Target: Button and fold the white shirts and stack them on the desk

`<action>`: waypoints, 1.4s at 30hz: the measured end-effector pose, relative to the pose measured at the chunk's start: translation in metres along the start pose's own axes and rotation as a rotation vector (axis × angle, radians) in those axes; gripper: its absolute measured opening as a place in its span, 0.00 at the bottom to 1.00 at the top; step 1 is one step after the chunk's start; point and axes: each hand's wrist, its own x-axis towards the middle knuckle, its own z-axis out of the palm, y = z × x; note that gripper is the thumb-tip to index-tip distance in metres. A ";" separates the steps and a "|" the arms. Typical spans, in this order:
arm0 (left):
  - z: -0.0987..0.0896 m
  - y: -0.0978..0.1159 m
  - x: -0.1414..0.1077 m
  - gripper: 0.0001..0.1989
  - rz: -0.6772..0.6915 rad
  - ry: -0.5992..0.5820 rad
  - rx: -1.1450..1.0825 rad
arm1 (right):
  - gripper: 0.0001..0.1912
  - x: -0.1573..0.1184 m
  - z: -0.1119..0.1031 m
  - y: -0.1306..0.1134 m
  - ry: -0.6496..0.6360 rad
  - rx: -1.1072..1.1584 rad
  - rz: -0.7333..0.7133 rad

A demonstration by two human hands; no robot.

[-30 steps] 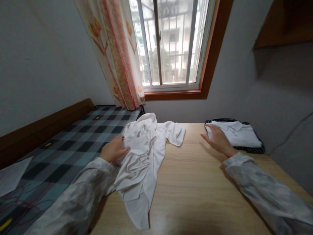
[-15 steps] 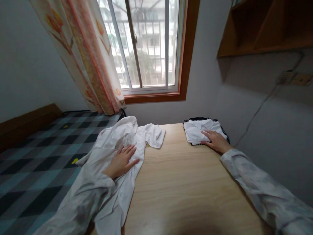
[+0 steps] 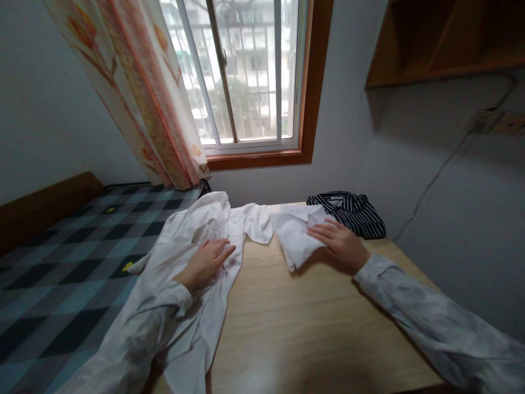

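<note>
A rumpled white shirt [image 3: 180,235] lies over the left side of the wooden table [image 3: 279,328], one sleeve spread toward the middle. My left hand [image 3: 208,262] rests on it, fingers extended. My right hand [image 3: 338,243] has its fingers on top of a folded white garment [image 3: 293,235]; its thumb is hidden, so whether it pinches the cloth does not show. Behind that hand, at the table's back right, sits a folded black-and-white striped garment [image 3: 356,213].
A bed with a checked cover [image 3: 82,262] stands along the left. Behind the table are a curtain [image 3: 143,98] and a window [image 3: 250,82]. A wooden shelf [image 3: 435,44] hangs at upper right, above a cable on the wall.
The folded white garment has moved left off the striped one along with my right hand, uncovering the striped cloth. My left hand has barely moved.
</note>
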 end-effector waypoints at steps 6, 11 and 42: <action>0.003 0.062 0.027 0.31 0.030 0.053 -0.144 | 0.28 0.000 0.041 -0.039 -0.215 0.219 -0.159; 0.046 0.089 0.042 0.30 0.067 -0.010 0.012 | 0.26 0.008 0.064 -0.039 0.073 0.111 0.112; 0.030 0.070 0.055 0.19 -0.115 0.280 -0.370 | 0.20 0.036 0.086 -0.037 0.377 0.848 0.457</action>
